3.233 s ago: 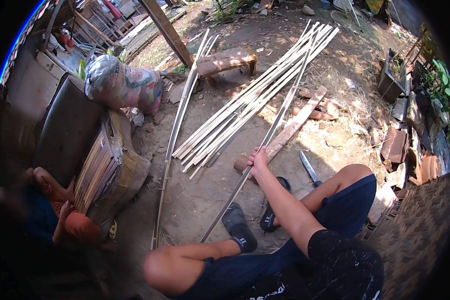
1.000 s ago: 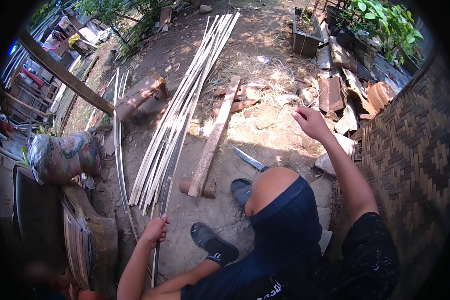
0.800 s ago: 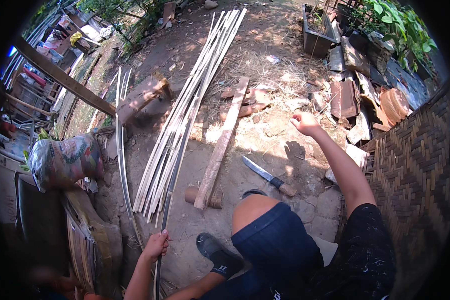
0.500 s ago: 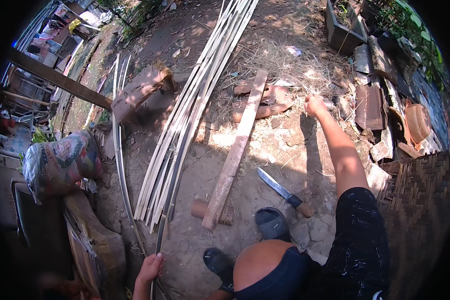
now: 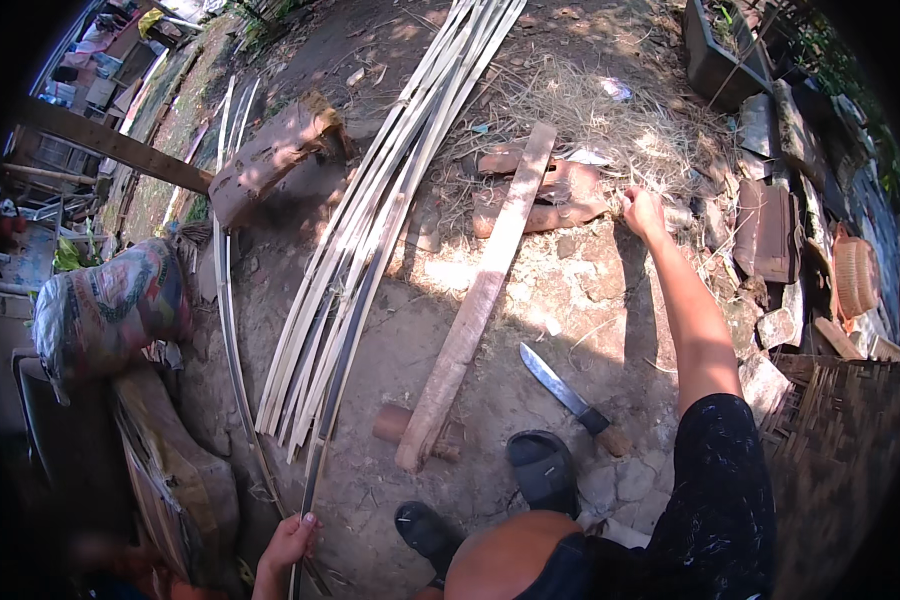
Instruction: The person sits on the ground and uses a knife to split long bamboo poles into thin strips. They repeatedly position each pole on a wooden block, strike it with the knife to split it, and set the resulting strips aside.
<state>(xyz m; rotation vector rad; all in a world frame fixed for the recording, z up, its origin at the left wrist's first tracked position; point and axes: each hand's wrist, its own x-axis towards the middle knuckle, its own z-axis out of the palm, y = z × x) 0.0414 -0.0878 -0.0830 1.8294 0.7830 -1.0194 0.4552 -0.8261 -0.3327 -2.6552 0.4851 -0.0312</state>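
Note:
At the bottom left, my left hand (image 5: 287,541) is closed around the near end of a long, dark-skinned bamboo strip (image 5: 317,455). That strip runs up alongside a bundle of pale split bamboo strips (image 5: 375,215) on the ground. My right hand (image 5: 645,212) is stretched far forward, its fingers curled together, close to a heap of thin shavings (image 5: 625,130). Whatever it may hold is too small to make out. A large knife (image 5: 560,385) with a wooden handle lies on the ground between my right arm and a long wooden plank (image 5: 478,300).
The plank rests across a short round log (image 5: 392,423) and broken wood pieces (image 5: 560,200). A hollowed log chunk (image 5: 270,165) and a stuffed patterned sack (image 5: 115,305) stand at left. Woven bamboo matting (image 5: 830,430) and an orange basket (image 5: 856,275) are at right. My sandalled foot (image 5: 542,470) is near the knife.
The view has shifted a little. My left hand still grips the dark strip and sits slightly farther left and lower. My right hand stays by the shavings, its fingers turned slightly.

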